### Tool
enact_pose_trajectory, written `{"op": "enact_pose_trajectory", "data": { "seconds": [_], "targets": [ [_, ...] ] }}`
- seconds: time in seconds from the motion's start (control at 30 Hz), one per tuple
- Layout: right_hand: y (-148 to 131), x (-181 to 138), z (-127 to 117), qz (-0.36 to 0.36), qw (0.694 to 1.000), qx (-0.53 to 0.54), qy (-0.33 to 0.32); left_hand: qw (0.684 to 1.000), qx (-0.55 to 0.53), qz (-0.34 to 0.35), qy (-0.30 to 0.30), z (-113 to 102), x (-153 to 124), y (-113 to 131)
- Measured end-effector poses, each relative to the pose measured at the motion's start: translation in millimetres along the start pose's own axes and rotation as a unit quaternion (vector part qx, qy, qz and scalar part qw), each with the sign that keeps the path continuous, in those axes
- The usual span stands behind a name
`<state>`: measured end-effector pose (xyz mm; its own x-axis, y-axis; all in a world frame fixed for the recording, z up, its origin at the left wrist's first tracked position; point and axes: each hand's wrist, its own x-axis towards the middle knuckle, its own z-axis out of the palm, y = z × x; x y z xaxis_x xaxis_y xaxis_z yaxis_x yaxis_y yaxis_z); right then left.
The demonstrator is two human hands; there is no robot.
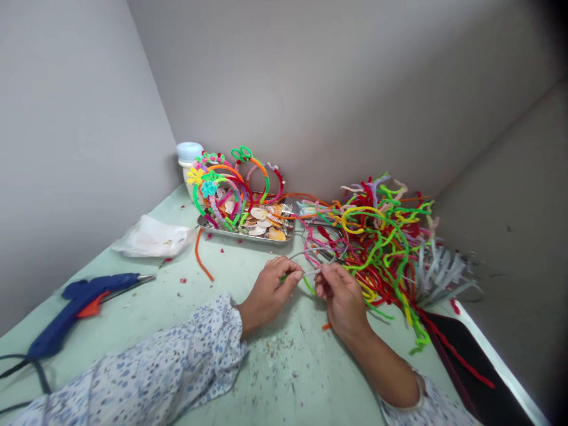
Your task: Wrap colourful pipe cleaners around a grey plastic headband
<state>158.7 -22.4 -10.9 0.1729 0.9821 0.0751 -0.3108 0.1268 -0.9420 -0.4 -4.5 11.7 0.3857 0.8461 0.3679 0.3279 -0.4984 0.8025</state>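
Observation:
My left hand [270, 291] and my right hand [339, 296] are both closed in a pinch on a thin grey headband [317, 253] that arcs away from me over the green table. A green pipe cleaner [308, 285] shows between the two hands at the band's end. Just beyond my right hand lies a big tangled pile of pipe cleaners [377, 236] in red, green, yellow and orange.
A metal tray [246, 234] holds shells and several wrapped headbands [231, 183], with a white jar [189, 157] behind it. A blue glue gun [75, 305] lies at the left, a crumpled plastic bag [151, 236] near it. An orange pipe cleaner [202, 260] lies loose. Grey bands [441, 272] sit right.

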Motion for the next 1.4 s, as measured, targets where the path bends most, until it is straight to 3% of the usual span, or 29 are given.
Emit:
{"op": "enact_pose_trajectory", "data": {
  "seconds": [0.6, 1.0, 1.17, 1.4],
  "targets": [
    [0.9, -0.5, -0.3, 0.022, 1.0, 0.001, -0.004, 1.0, 0.003, -0.016, -0.012, 2.5, 1.9, -0.7],
    [-2.9, -3.8, 3.5, 0.017, 0.998, -0.058, -0.036, 0.995, -0.073, -0.066, -0.001, 1.4, 1.0, 0.5],
    [-4.6, -3.6, 3.9, 0.006, 0.998, -0.056, -0.017, 0.997, -0.054, -0.06, -0.013, 0.8, 1.5, -1.2],
    [-5.1, -2.1, 3.2, 0.046, 0.998, -0.02, -0.028, 0.999, -0.004, -0.037, 0.002, 0.7, 2.2, -0.1]
  ]
}}
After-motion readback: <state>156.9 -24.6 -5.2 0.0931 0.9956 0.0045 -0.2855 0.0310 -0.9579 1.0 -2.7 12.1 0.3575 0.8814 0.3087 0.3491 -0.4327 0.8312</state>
